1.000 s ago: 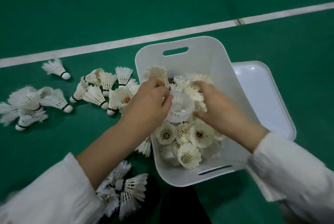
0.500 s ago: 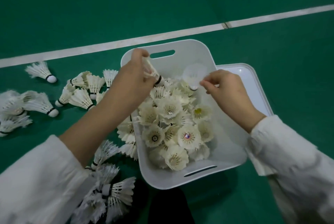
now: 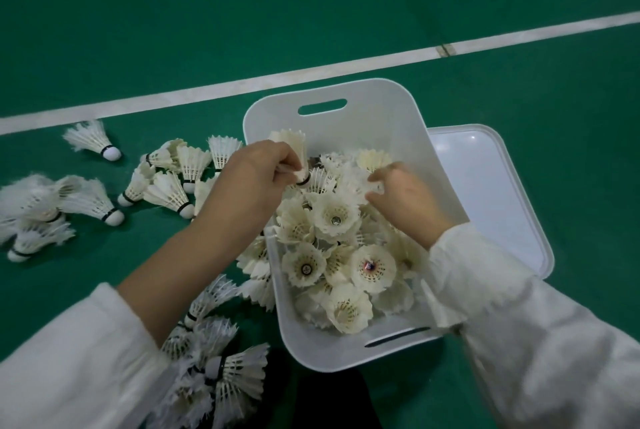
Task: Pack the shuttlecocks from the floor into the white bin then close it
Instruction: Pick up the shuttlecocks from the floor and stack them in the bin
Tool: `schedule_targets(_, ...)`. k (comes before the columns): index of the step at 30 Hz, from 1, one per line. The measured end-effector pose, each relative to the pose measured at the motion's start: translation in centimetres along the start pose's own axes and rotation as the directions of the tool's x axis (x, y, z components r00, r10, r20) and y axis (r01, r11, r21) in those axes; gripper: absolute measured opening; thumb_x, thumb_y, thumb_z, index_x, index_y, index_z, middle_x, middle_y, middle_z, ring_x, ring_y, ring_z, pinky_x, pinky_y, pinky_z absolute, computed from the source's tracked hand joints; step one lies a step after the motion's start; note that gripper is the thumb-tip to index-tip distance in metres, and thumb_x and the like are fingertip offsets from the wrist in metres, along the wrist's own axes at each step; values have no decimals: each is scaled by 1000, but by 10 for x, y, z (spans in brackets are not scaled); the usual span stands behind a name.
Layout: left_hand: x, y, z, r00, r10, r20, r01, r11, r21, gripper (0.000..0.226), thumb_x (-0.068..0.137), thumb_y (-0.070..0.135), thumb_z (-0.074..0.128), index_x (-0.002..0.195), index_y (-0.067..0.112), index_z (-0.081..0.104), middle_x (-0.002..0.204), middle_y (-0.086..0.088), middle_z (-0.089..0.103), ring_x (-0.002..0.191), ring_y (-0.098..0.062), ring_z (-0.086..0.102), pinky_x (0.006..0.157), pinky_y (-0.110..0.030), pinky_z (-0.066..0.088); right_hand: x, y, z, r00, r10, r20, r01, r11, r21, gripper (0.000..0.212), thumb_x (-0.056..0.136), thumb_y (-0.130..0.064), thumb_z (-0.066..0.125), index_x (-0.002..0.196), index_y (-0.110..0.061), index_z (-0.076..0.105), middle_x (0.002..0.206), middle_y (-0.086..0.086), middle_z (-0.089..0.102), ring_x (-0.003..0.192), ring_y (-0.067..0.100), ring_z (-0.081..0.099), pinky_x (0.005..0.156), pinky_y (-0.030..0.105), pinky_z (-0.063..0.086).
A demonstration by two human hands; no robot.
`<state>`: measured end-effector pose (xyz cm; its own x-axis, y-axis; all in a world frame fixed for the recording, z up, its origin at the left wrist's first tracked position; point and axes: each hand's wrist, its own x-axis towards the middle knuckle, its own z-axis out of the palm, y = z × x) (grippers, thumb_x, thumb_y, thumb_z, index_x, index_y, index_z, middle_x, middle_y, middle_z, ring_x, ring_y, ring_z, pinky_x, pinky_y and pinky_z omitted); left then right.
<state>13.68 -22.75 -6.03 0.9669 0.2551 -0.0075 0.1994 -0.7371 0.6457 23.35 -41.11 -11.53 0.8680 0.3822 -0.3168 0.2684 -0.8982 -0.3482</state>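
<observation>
Left of the white bin [image 3: 375,124], loose shuttlecocks [image 3: 166,191] lay scattered on the green floor [image 3: 346,13], more heaped by its near-left corner. Over the bin's left rim the left hand [image 3: 249,179] pinched one shuttlecock [image 3: 289,146] by its cork end, feathers up. Inside the bin sat a pile of shuttlecocks [image 3: 336,217], mostly feathers up. The right hand [image 3: 408,196] was down among them, blurred; I couldn't tell whether it gripped anything. The lid [image 3: 485,186] lay against the bin's right side.
</observation>
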Motion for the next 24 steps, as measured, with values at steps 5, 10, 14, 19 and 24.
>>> schedule_targets(5,4,4,-1,995,92,36,-92,996,16,16,89,3,55,97,8,68,97,-3,67,84,-10,54,73,-11,35,-34,-41,-39,931,-352,-98,365,909,203,54,90,-24,57,138,-33,34,109,-4,54,82,14,58,81,26,46)
schedule_targets(10,6,4,-3,974,160,161,-159,987,-19,17,90,12,56,104,15,65,100,2,68,91,-10,61,80,-16,44,-12,-54,-28,916,-382,-122,395,912,112,16,89,-22,59,103,-14,63,96,3,63,85,17,56,83,34,46)
schedule_targets(14,9,-8,-26,973,159,167,-173,982,78,23,93,23,49,116,22,55,107,12,55,97,-4,51,85,-18,40,11,-50,-18,940,-262,-217,277,960,44,15,89,-23,59,92,-12,68,94,4,66,86,18,57,73,25,36)
schedule_targets(19,17,-34,-57,944,160,288,-261,897,357,19,94,30,42,106,24,56,96,7,63,84,-14,56,71,-27,42,28,-52,13,977,-193,-92,189,980,-59,17,89,-18,57,94,-5,69,97,12,69,94,29,61,79,31,44)
schedule_targets(24,16,-53,-83,819,108,564,-426,774,469,20,94,36,37,102,28,54,94,10,58,80,-11,52,73,-30,45,40,-59,33,977,-204,67,215,947,-237,19,87,-8,50,88,-5,69,91,13,69,89,31,63,77,38,53)
